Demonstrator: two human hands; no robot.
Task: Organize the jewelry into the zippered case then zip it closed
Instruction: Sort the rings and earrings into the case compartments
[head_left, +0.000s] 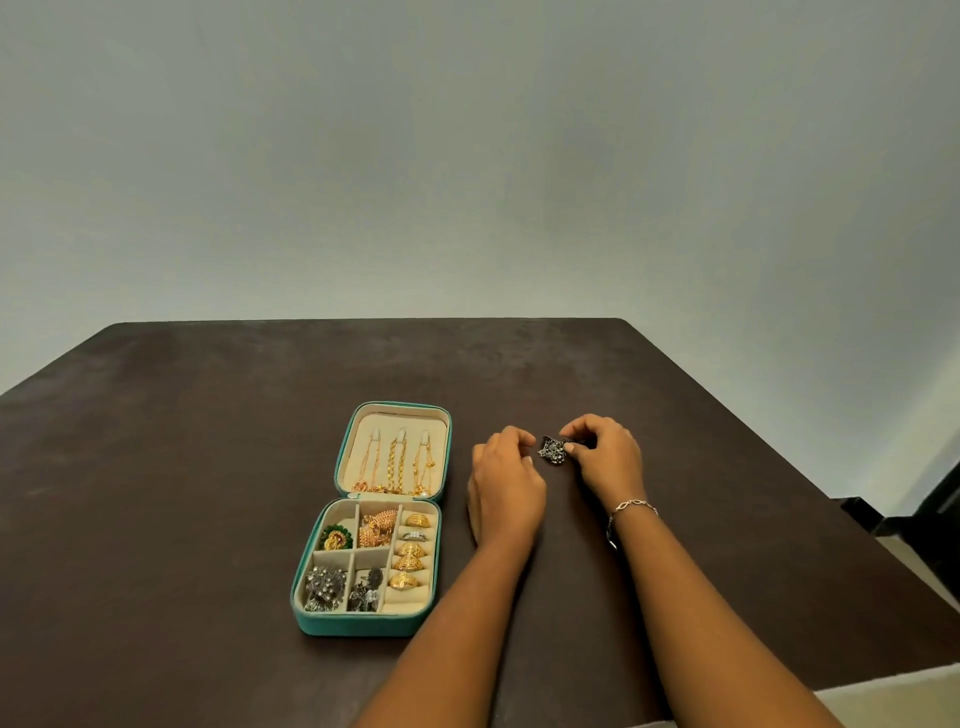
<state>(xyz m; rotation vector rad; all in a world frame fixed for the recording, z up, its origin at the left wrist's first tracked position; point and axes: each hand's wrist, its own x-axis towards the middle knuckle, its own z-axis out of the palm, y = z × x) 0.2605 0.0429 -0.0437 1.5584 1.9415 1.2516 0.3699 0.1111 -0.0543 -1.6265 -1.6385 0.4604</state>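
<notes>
The scene is being viewed from a single head-worn camera, angled forward and down over the table (208, 415), with the hands near and a wall being taken in beyond

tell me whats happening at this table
A person is packing jewelry into a teal zippered case that lies open on a dark table. Necklaces hang in its lid and most compartments hold rings and earrings. The right hand pinches a dark silver piece on the table to the case's right, while the left hand rests beside it, fingers curled.
</notes>
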